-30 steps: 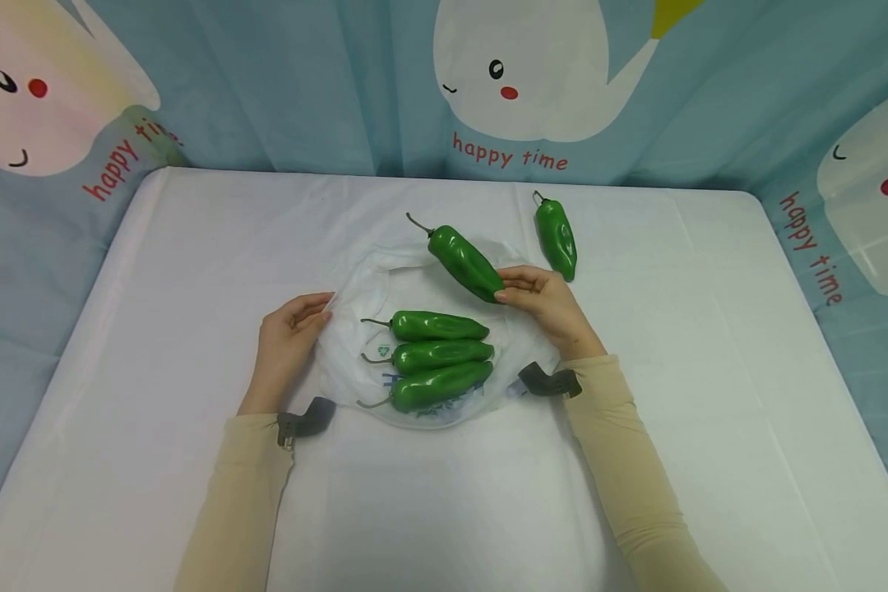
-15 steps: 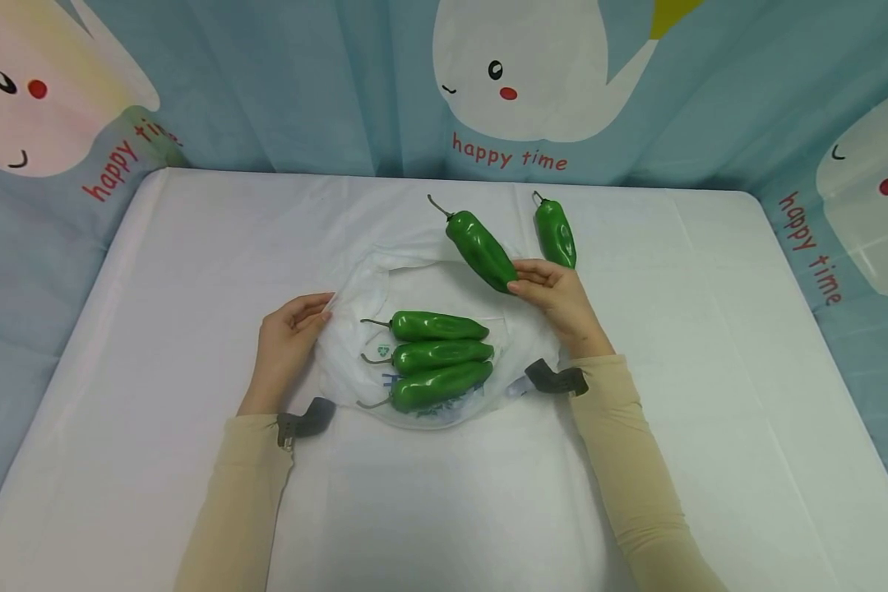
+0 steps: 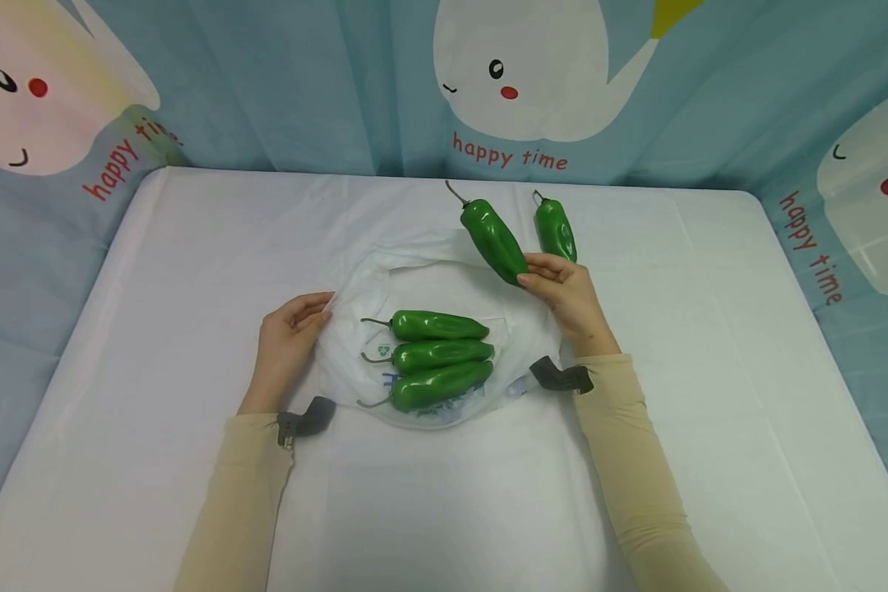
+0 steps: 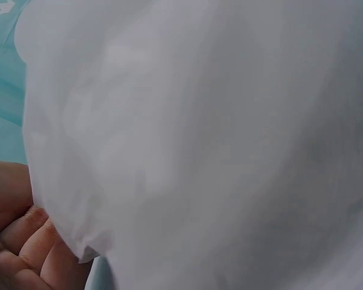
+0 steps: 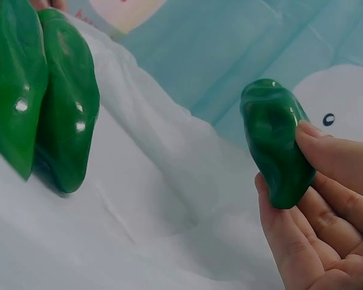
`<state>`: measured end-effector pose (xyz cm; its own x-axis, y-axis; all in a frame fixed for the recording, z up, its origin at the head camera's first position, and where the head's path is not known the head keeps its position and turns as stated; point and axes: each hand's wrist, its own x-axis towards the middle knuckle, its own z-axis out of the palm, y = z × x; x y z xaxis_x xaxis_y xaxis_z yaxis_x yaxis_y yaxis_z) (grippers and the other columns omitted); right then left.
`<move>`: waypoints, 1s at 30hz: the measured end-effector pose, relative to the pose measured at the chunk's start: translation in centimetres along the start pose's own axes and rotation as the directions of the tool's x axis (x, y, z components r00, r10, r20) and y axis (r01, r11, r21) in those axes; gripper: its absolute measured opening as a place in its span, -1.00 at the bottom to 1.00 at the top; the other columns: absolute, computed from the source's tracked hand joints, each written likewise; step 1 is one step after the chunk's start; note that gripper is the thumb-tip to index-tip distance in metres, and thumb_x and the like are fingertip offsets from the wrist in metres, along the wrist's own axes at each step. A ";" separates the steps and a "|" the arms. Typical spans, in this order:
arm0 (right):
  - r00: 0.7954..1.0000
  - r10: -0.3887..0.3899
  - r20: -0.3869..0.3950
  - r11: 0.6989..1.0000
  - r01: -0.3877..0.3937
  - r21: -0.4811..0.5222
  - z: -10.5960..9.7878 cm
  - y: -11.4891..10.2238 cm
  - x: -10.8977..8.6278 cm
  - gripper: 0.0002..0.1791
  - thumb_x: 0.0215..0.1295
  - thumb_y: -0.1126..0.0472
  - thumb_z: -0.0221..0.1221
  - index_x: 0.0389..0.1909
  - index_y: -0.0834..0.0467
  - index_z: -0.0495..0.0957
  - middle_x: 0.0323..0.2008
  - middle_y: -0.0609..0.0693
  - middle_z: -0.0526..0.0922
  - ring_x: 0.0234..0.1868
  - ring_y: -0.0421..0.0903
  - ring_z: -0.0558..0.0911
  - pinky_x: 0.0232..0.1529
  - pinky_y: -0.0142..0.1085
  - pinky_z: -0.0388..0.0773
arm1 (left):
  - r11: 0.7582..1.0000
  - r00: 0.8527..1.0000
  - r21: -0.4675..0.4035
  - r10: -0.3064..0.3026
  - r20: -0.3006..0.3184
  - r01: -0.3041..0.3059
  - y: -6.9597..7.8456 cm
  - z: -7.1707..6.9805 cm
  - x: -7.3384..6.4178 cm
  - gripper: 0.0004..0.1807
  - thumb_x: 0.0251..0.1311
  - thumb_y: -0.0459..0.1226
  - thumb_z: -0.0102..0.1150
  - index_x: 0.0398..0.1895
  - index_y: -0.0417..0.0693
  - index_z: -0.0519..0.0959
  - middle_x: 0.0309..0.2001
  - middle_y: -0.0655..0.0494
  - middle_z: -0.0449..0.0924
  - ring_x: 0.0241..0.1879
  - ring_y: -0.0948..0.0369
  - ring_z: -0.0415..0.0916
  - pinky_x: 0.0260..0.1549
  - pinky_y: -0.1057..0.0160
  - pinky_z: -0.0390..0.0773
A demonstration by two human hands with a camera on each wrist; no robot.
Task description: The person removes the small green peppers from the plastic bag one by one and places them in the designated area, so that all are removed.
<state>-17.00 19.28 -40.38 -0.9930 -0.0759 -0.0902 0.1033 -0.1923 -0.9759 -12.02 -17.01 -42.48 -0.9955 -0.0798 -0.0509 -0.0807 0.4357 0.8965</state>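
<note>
Three green peppers [image 3: 442,356] lie side by side in a white plastic bag [image 3: 348,325] on the tabletop [image 3: 710,370], their stems toward the left in the head view. The right hand [image 3: 568,300] has its grip closed in a pinch on a fourth pepper [image 3: 492,241], near the tip; in the head view its stem end reaches past the bag's far edge. A fifth pepper [image 3: 555,228] lies beyond that hand, its near end hidden behind it. Only the head view shows this one, along with the peppers' stems and the print on the bag. The right wrist view adds the hold from close by: fingers [image 5: 293,238] on either side of the tip, the glossy body foreshortened, and parts of the bagged peppers large at upper left. The left hand [image 3: 287,341] pinches the bag's left edge in its grip. Its own wrist view is mostly white plastic, but shows folded fingers against the plastic at lower left and a strip of blue curtain [image 3: 326,90], which the head view shows bearing pale cartoon figures and the words "happy time".
</note>
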 end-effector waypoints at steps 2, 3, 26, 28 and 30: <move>1.000 0.005 -0.011 1.000 -0.005 0.000 -0.1 0.0 0.0 -0.64 0.16 0.58 0.14 -0.31 0.03 0.66 -0.36 -0.08 0.65 -0.29 -0.22 0.61 -0.22 -0.46 0.56 | 1.000 1.000 -0.003 0.001 0.002 -0.001 0.0 0.0 0.0 -0.68 0.29 -0.30 0.13 0.09 -0.18 0.55 0.00 -0.09 0.59 -0.03 0.11 0.57 -0.12 0.51 0.47; 1.000 0.007 -0.013 1.000 -0.007 0.001 -0.1 0.0 0.0 -0.64 0.16 0.58 0.14 -0.31 0.03 0.65 -0.35 -0.08 0.65 -0.29 -0.22 0.60 -0.22 -0.45 0.56 | 1.000 1.000 -0.005 0.002 0.003 -0.002 0.0 0.0 0.0 -0.68 0.29 -0.30 0.13 0.09 -0.18 0.55 0.00 -0.09 0.59 -0.03 0.10 0.56 -0.12 0.50 0.47; 0.994 -0.021 -0.108 0.995 0.031 0.099 -2.4 -1.0 -0.1 -0.71 0.16 0.56 0.17 -0.26 0.12 0.65 -0.35 -0.02 0.62 -0.29 -0.20 0.59 -0.25 -0.48 0.55 | 1.000 1.000 -0.019 0.002 0.009 -0.001 -0.2 0.0 0.1 -0.67 0.29 -0.29 0.13 0.09 -0.18 0.55 0.02 -0.06 0.58 -0.03 0.17 0.56 -0.10 0.49 0.47; 0.992 -0.028 -0.122 0.994 0.041 0.103 -2.8 -1.2 -0.1 -0.71 0.17 0.57 0.15 -0.27 0.14 0.65 -0.35 -0.01 0.64 -0.29 -0.20 0.60 -0.25 -0.47 0.55 | 1.000 1.000 -0.021 0.001 0.011 0.000 -0.2 0.0 0.1 -0.67 0.29 -0.29 0.13 0.09 -0.18 0.55 0.02 -0.07 0.58 -0.04 0.18 0.56 -0.11 0.50 0.47; 0.990 -0.037 -0.134 0.991 0.053 0.119 -3.1 -1.3 -0.1 -0.73 0.16 0.57 0.16 -0.27 0.16 0.65 -0.34 0.00 0.65 -0.29 -0.19 0.61 -0.26 -0.47 0.56 | 1.000 1.000 -0.025 0.000 0.012 0.000 -0.1 0.0 0.1 -0.67 0.29 -0.30 0.13 0.09 -0.19 0.55 0.01 -0.07 0.58 -0.05 0.21 0.56 -0.11 0.50 0.47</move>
<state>-17.25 22.55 -39.74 -0.9948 0.0626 -0.0798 0.0565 -0.3112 -0.9487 -12.09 -17.09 -42.60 -0.9960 -0.0690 -0.0560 -0.0797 0.4134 0.9070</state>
